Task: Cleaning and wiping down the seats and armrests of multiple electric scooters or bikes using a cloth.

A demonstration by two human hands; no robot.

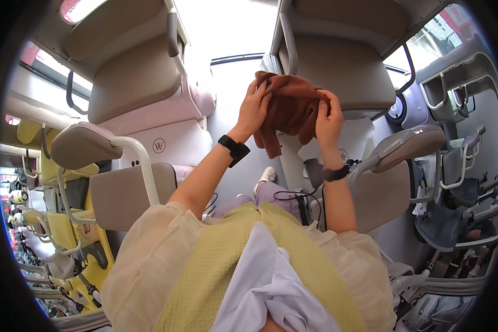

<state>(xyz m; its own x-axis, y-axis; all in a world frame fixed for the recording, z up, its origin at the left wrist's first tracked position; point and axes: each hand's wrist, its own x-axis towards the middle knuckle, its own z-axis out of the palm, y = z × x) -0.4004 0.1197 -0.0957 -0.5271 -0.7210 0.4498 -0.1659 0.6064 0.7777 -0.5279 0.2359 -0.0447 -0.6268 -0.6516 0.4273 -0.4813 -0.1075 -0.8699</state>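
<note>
A reddish-brown cloth (293,102) hangs in loose folds in front of me, held up between both hands. My left hand (253,109) grips its left side near the top edge, with the fingers closed over the fabric. On the other side my right hand (330,119) pinches the upper right edge between thumb and fingers. The cloth's lower ends dangle free, above the light floor between two vehicles. A black band (234,150) circles my left wrist and a dark band (335,174) my right.
Left stands a pink and white vehicle with a brown seat (138,80); right, another with a brown seat (337,72). Padded backrests (86,145) (408,148) on curved frames flank my arms. A thin black cable (293,195) runs near my right forearm. Yellow vehicles (66,229) stand farther left.
</note>
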